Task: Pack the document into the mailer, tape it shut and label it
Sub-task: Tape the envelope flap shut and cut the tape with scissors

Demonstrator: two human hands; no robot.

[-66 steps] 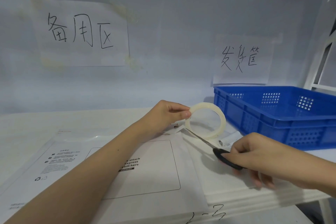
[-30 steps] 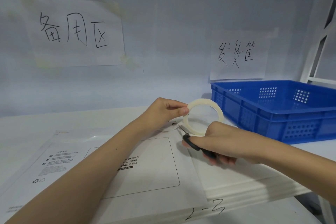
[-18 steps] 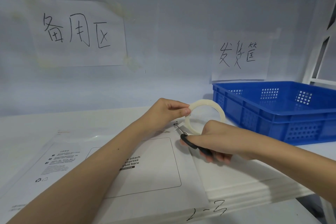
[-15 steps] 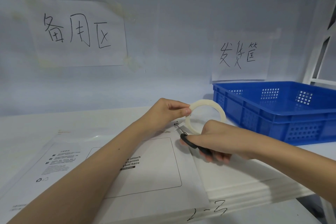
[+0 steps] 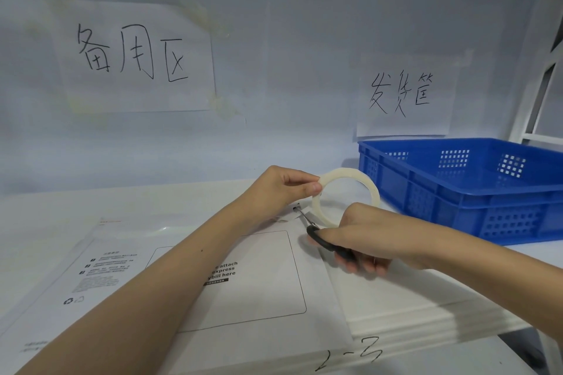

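the left hand (image 5: 280, 189) pinches the tape roll (image 5: 345, 196) upright above the far right corner of the mailer (image 5: 243, 292), which lies flat on the bench (image 5: 45, 216). the right hand (image 5: 368, 240) holds the scissors (image 5: 320, 234) in a closed grip, blades at the tape just below the roll.

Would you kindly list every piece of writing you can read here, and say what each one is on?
"备用区": handwritten on the left white paper sheet on the wall.
"发货筐": handwritten on the right white paper sheet above the blue plastic crate.
"attach / express / bill here": partly hidden by the arm, printed on the flat white mailer.
"2-3": handwritten on the white shelf edge.
The mailer's small print at left is too small to read.
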